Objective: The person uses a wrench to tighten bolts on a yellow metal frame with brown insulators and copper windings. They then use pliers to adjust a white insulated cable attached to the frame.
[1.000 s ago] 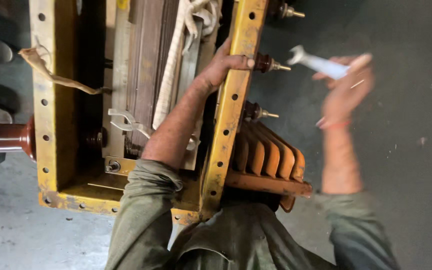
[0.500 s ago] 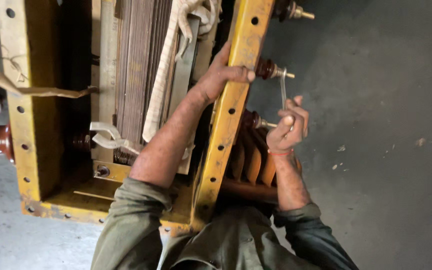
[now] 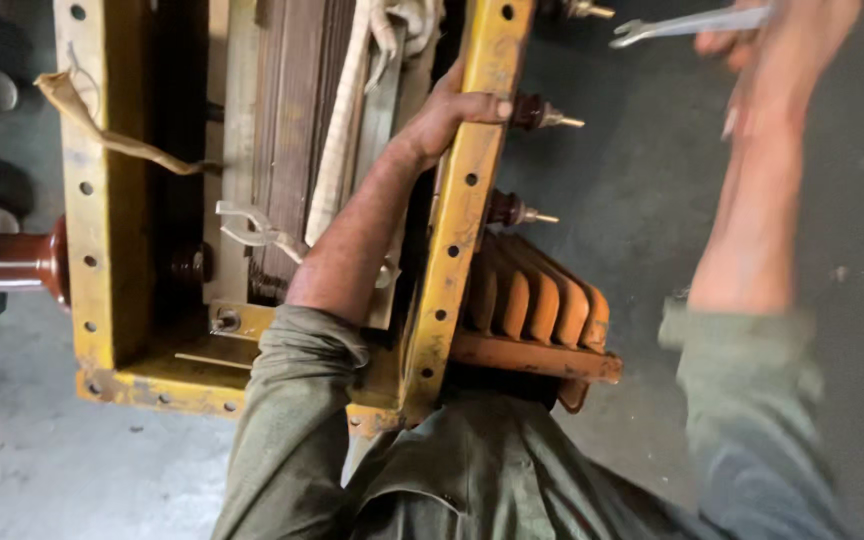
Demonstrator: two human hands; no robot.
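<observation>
My left hand [image 3: 455, 112] grips the right rim of a yellow metal tank [image 3: 457, 230], thumb over the flange beside a small brown stud insulator [image 3: 537, 113]. A second stud insulator [image 3: 512, 211] sticks out lower on the same wall. My right hand [image 3: 777, 45] is raised at the top right, blurred, holding a silver open-ended wrench [image 3: 687, 24] that points left, clear of the tank. Inside the tank stands a laminated brown core [image 3: 292, 130] wrapped with pale cloth tape [image 3: 344, 120].
Orange cooling fins [image 3: 537, 305] project from the tank's right wall near my chest. A large reddish-brown insulator [image 3: 14, 262] juts out on the left. A frayed cloth strip [image 3: 102, 125] hangs over the left rim. Grey concrete floor [image 3: 642, 200] lies on all sides.
My right hand has swung up and away from the lower stud insulator, carrying the wrench to the top right. My left hand keeps its grip on the tank rim.
</observation>
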